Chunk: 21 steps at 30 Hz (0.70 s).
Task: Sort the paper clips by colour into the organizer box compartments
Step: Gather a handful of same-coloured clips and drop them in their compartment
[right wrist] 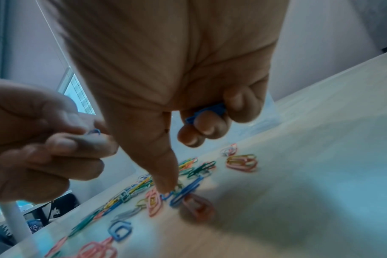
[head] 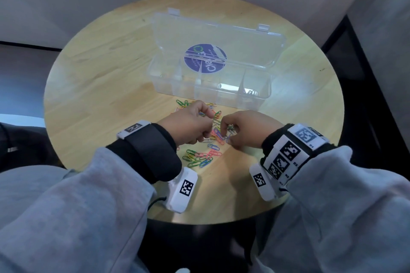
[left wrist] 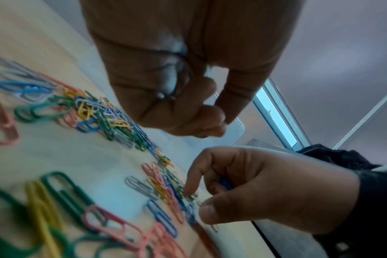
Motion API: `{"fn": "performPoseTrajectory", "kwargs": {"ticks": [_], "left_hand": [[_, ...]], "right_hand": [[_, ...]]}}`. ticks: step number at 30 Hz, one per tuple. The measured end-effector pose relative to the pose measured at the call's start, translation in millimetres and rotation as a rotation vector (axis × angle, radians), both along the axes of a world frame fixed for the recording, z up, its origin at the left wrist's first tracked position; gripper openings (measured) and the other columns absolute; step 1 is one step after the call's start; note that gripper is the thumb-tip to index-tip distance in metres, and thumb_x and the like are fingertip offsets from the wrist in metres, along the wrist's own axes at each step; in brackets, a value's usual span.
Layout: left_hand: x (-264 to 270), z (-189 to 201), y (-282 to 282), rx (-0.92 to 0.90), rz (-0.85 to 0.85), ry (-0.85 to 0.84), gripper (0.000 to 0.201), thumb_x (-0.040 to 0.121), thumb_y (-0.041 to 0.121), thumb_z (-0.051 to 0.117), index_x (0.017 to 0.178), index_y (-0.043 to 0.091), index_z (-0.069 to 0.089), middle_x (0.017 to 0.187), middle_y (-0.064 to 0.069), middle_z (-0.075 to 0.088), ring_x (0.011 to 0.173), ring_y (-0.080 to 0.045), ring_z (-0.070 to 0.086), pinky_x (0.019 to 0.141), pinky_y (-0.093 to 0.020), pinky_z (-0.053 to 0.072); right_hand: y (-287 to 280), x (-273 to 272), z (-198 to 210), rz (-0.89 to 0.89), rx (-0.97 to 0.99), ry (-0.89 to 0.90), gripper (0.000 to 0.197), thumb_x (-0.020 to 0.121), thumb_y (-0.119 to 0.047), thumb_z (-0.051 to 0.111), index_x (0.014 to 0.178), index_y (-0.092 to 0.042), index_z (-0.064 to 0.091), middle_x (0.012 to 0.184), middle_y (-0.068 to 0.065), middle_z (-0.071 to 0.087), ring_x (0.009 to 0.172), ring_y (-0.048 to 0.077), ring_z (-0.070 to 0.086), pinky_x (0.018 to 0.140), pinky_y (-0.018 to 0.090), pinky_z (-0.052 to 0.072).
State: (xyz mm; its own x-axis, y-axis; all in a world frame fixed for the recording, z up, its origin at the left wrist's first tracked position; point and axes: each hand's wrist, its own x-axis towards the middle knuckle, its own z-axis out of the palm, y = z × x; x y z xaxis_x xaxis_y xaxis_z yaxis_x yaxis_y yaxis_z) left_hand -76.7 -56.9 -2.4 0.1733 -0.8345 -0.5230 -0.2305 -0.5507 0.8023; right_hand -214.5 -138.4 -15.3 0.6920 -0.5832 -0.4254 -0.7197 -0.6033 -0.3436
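Clear, glossy plastic forms the organizer box [head: 210,86], a long rectangle split by thin dividers, its hinged lid [head: 217,37] standing open behind with a round blue sticker [head: 205,57] showing through. It sits on a round, pale wooden table [head: 99,77] with a smooth grain. A few silver clips [head: 250,91] lie in its rightmost compartment. Just in front of the box, thin looped wire paper clips [head: 204,155] in green, pink, blue, yellow and grey lie scattered and partly tangled on the wood.

Both hands hover low over the pile, knuckles up, wrists in dark bands above grey fleece sleeves. Left hand [head: 188,124] is curled, fingers pinching a small blue clip [right wrist: 95,131]. Right hand [head: 244,128] points its forefinger down onto the pile while its other fingers fold around several blue clips [right wrist: 207,111].
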Motion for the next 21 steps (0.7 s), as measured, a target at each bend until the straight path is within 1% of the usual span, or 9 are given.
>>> {"fn": "performPoseTrajectory", "kwargs": {"ticks": [2, 5, 8, 10, 12, 13, 15, 17, 21], "left_hand": [[2, -1, 2, 0.011, -0.117, -0.163, 0.015, 0.084, 0.009, 0.051, 0.087, 0.023, 0.055, 0.061, 0.004, 0.048, 0.046, -0.009, 0.04, 0.04, -0.017, 0.031], [1, -2, 6, 0.059, -0.323, -0.474, 0.012, 0.083, 0.022, 0.059, 0.092, 0.027, 0.065, 0.059, 0.012, 0.047, 0.055, -0.003, 0.042, 0.049, -0.02, 0.033], [-5, -5, 6, 0.082, -0.452, -0.675, 0.015, 0.082, 0.025, 0.06, 0.095, 0.033, 0.064, 0.063, 0.012, 0.044, 0.068, -0.012, 0.047, 0.06, -0.023, 0.034], [-10, -7, 6, 0.067, -0.51, -0.734, 0.016, 0.084, 0.026, 0.059, 0.098, 0.034, 0.062, 0.066, 0.012, 0.04, 0.077, -0.014, 0.046, 0.058, -0.023, 0.032], [-14, -8, 7, 0.048, -0.546, -0.768, 0.013, 0.086, 0.024, 0.058, 0.097, 0.031, 0.061, 0.067, 0.011, 0.038, 0.079, -0.013, 0.044, 0.05, -0.022, 0.025], [-15, -8, 7, 0.044, -0.552, -0.785, 0.011, 0.086, 0.022, 0.057, 0.093, 0.031, 0.059, 0.067, 0.011, 0.039, 0.078, -0.013, 0.043, 0.048, -0.022, 0.023], [-15, -8, 7, 0.047, -0.548, -0.814, 0.009, 0.086, 0.02, 0.056, 0.085, 0.028, 0.054, 0.066, 0.01, 0.041, 0.074, -0.012, 0.043, 0.047, -0.022, 0.021], [-14, -8, 7, 0.06, -0.543, -0.815, 0.008, 0.085, 0.02, 0.058, 0.083, 0.026, 0.053, 0.066, 0.01, 0.042, 0.068, -0.01, 0.042, 0.047, -0.022, 0.021], [-14, -10, 7, 0.055, -0.521, -0.811, 0.01, 0.083, 0.025, 0.061, 0.086, 0.025, 0.051, 0.068, 0.009, 0.041, 0.066, -0.011, 0.041, 0.048, -0.023, 0.023]], "right_hand": [[1, 1, -1, 0.027, 0.013, 0.02, 0.023, 0.077, -0.013, 0.062, 0.096, -0.027, 0.064, 0.065, -0.008, 0.044, 0.071, 0.016, 0.047, 0.068, 0.031, 0.044], [1, 0, -2, 0.026, 0.023, 0.075, 0.026, 0.078, -0.01, 0.059, 0.096, -0.028, 0.064, 0.067, -0.009, 0.043, 0.075, 0.017, 0.047, 0.069, 0.03, 0.043], [1, -2, 0, -0.002, 0.025, 0.099, 0.017, 0.079, -0.012, 0.06, 0.088, -0.026, 0.064, 0.066, -0.01, 0.044, 0.067, 0.013, 0.047, 0.066, 0.029, 0.043], [0, -4, 2, -0.015, 0.03, 0.113, 0.012, 0.08, -0.013, 0.06, 0.083, -0.024, 0.064, 0.065, -0.01, 0.045, 0.059, 0.006, 0.043, 0.058, 0.026, 0.039], [2, -6, 2, -0.022, 0.011, 0.135, 0.01, 0.081, -0.014, 0.058, 0.083, -0.02, 0.065, 0.065, -0.009, 0.046, 0.06, 0.008, 0.043, 0.053, 0.022, 0.036], [2, -6, 1, -0.029, -0.006, 0.142, 0.008, 0.081, -0.015, 0.057, 0.083, -0.018, 0.064, 0.066, -0.009, 0.048, 0.064, 0.011, 0.047, 0.054, 0.023, 0.037], [0, -6, -2, -0.069, -0.045, 0.148, 0.006, 0.078, -0.019, 0.061, 0.073, -0.018, 0.059, 0.071, -0.005, 0.054, 0.074, 0.017, 0.053, 0.061, 0.026, 0.044], [-3, -6, -4, -0.141, -0.066, 0.156, 0.021, 0.076, -0.029, 0.065, 0.064, -0.019, 0.051, 0.074, -0.001, 0.056, 0.076, 0.02, 0.055, 0.065, 0.03, 0.046], [-1, -3, -5, -0.187, -0.078, 0.201, 0.035, 0.078, -0.048, 0.065, 0.075, -0.015, 0.058, 0.079, 0.004, 0.062, 0.079, 0.022, 0.059, 0.067, 0.03, 0.046]]}}
